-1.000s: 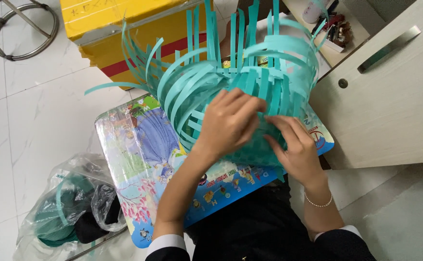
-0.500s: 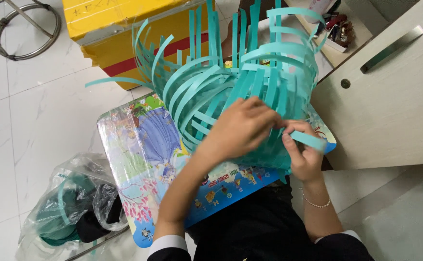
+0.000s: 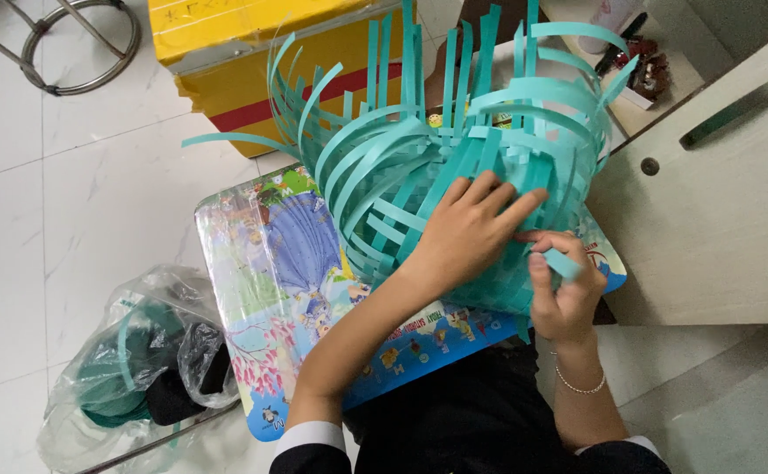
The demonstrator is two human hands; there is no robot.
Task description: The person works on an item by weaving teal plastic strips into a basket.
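Observation:
A half-woven basket of teal strips (image 3: 401,189) lies tilted on a colourful picture board (image 3: 278,281) across my lap, its loose strip ends fanning upward. My left hand (image 3: 467,233) presses flat on the woven side of the basket, fingers spread. My right hand (image 3: 564,290) pinches a teal strip end at the basket's lower right edge, just beside the left fingertips. A thin bracelet circles my right wrist.
A yellow box with a red stripe (image 3: 243,61) stands behind the basket. A clear plastic bag holding teal strips (image 3: 129,360) lies on the white tile floor at left. A pale wooden cabinet with a handle (image 3: 717,193) stands at right. A metal stool base (image 3: 59,44) is top left.
My left hand has slid right and flattened over the weave. My right hand has drawn its strip end in closer to the basket edge.

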